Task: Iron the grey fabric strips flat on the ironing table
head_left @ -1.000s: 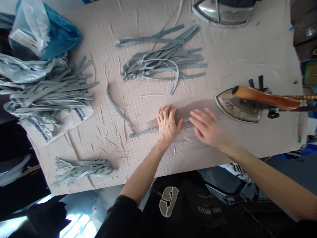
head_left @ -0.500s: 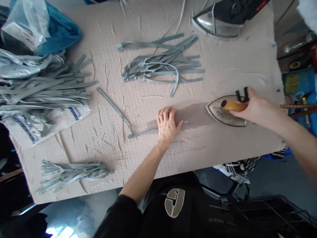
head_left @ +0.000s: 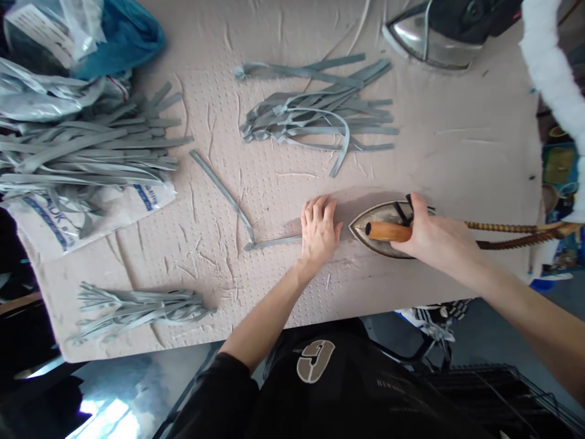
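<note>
My left hand (head_left: 319, 231) lies flat on a grey strip (head_left: 274, 242), pinning it to the beige padded table cover (head_left: 457, 146). The strip runs out from under the palm to a sharp fold, then angles up and to the left. My right hand (head_left: 439, 235) grips the wooden handle of a steel clothes iron (head_left: 388, 230). The iron's tip points at my left hand and stops just short of its fingers. A tan patch of cover lies around the iron. Whether the strip extends under the iron is hidden.
Bundles of grey strips (head_left: 315, 113) lie above my hands, with more (head_left: 137, 311) lower left and a large heap (head_left: 86, 146) on a white sack (head_left: 86, 225). A second iron (head_left: 434, 39) stands at the top. A blue bag (head_left: 123, 42) sits top left.
The iron has moved left from the right side of the cover, now held by my right hand, which was open beside the left earlier. My left hand has stayed on the strip.
</note>
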Demonstrator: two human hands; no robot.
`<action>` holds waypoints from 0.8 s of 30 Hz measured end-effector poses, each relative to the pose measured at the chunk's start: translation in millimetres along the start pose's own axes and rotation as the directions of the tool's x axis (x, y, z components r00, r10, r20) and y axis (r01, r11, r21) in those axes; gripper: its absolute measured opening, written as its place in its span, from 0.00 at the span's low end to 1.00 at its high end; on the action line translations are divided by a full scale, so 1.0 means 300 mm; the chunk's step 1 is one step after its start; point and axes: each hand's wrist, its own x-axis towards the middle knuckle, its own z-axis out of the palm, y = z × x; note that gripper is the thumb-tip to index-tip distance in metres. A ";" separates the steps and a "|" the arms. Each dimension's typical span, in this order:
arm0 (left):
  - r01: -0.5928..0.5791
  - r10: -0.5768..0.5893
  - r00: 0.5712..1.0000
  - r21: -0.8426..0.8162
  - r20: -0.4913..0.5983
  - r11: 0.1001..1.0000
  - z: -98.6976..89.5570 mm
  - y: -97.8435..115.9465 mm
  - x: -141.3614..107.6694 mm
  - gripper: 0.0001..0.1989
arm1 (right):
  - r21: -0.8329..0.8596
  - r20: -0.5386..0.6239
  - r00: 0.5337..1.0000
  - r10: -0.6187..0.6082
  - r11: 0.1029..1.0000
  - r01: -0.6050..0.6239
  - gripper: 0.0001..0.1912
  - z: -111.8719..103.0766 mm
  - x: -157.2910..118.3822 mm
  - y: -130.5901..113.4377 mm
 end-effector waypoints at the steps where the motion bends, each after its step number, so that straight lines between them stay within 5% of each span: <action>1: 0.001 -0.001 1.000 -0.002 -0.004 1.000 -0.009 -0.010 -0.003 0.27 | -0.003 0.002 1.000 -0.004 1.000 0.004 0.54 -0.007 0.001 -0.011; 9: -0.018 0.018 1.000 0.000 -0.013 1.000 -0.080 -0.116 -0.032 0.29 | 0.017 -0.082 0.994 -0.065 0.998 0.066 0.55 -0.022 0.010 -0.102; 17: -0.042 0.043 0.999 -0.036 0.019 0.998 -0.113 -0.161 -0.041 0.27 | -0.007 -0.023 0.997 -0.071 0.997 0.071 0.55 -0.038 0.015 -0.107; 24: -0.075 0.075 0.997 -0.011 0.019 0.997 -0.174 -0.249 -0.071 0.28 | -0.002 -0.055 0.976 -0.209 0.978 0.209 0.55 -0.080 0.022 -0.244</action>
